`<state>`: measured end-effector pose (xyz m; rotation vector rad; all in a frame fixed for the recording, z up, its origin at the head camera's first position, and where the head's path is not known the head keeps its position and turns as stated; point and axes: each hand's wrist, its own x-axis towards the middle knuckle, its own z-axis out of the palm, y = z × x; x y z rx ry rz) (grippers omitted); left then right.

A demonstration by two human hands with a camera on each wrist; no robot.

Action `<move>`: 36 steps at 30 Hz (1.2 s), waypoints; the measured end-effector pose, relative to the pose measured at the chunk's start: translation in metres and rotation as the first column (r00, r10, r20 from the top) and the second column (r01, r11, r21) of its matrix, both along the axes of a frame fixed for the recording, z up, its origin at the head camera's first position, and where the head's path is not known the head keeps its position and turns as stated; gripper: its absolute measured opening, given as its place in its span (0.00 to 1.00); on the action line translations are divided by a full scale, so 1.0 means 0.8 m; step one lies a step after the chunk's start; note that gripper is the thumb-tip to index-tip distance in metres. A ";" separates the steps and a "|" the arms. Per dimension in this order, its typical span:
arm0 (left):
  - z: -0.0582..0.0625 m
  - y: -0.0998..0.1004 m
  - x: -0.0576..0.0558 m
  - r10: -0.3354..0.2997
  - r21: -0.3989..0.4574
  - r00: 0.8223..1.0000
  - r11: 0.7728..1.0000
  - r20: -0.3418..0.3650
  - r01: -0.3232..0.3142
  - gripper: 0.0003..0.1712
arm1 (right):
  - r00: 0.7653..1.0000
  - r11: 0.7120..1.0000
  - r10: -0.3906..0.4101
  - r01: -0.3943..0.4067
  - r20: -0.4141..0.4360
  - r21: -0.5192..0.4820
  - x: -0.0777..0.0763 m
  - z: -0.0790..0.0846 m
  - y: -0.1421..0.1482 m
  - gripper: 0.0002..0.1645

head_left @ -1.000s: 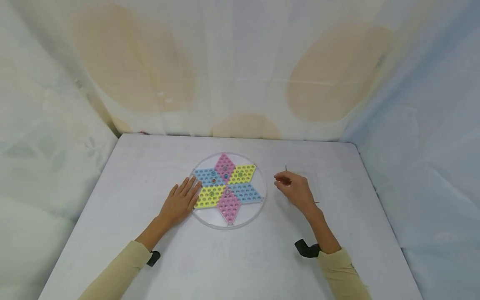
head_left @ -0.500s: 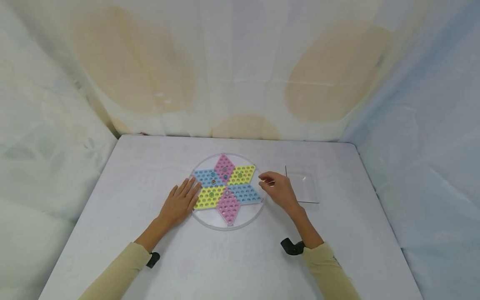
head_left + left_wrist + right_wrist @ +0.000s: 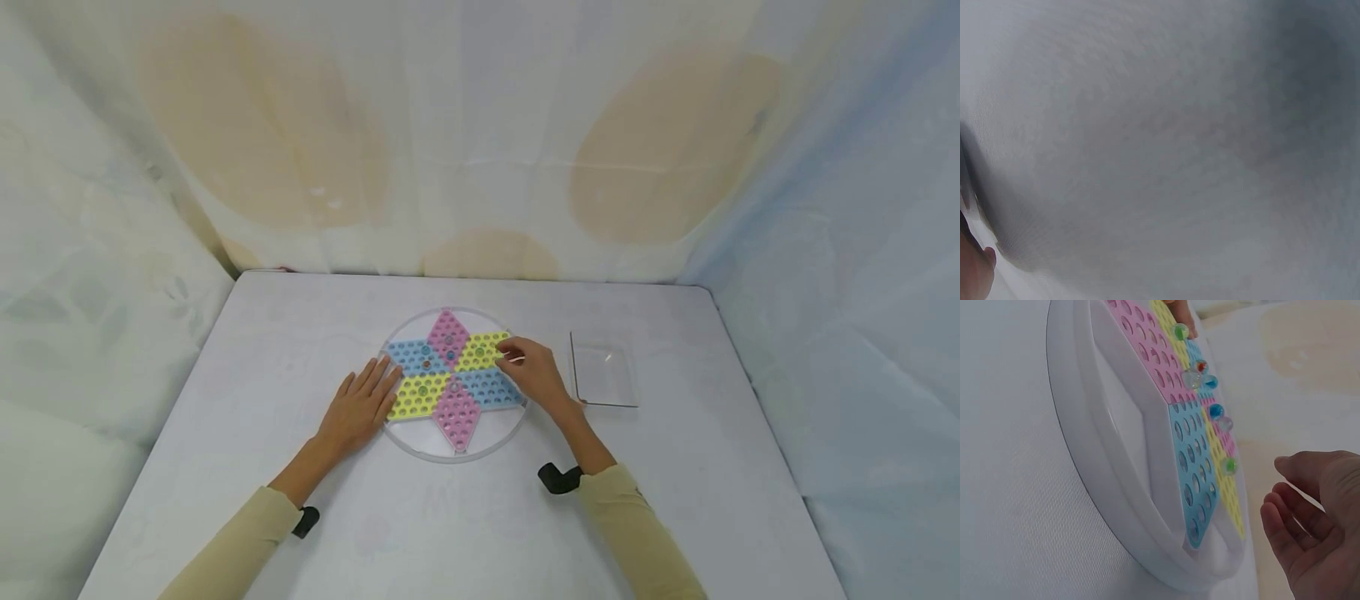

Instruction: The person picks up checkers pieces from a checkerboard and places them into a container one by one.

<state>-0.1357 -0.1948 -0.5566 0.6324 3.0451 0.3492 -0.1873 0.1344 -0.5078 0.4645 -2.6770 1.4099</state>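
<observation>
A round Chinese checkers board [image 3: 458, 414], with pink, yellow and blue diamonds of holes inside a pale rim, lies mid-table. Several glass marbles [image 3: 1217, 412] sit on it. My left hand [image 3: 358, 408] lies flat with straight fingers at the board's left edge. Only a bit of skin [image 3: 975, 275] shows at the corner of the left wrist view. Over the board's right side hovers my right hand [image 3: 531, 372], thumb and fingers loosely bent. A gap shows between them, and no object is visible there. In the right wrist view, a green marble [image 3: 1230, 465] is nearest these fingers.
A clear square box [image 3: 606, 375] with dark edge lines stands right of the board. White cloth covers the table [image 3: 300, 300]. Fabric curtains [image 3: 480, 150] hang behind it and at both sides.
My right hand has moved left from over the clear box to above the board's right side, uncovering the box. My left hand stays put. The marbles on the board look unmoved.
</observation>
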 end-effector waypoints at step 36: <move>0.001 0.000 0.002 -0.006 -0.006 1.000 1.000 0.001 0.006 0.34 | 0.993 0.991 -0.003 -0.013 0.121 0.131 -0.033 -0.018 -0.032 0.14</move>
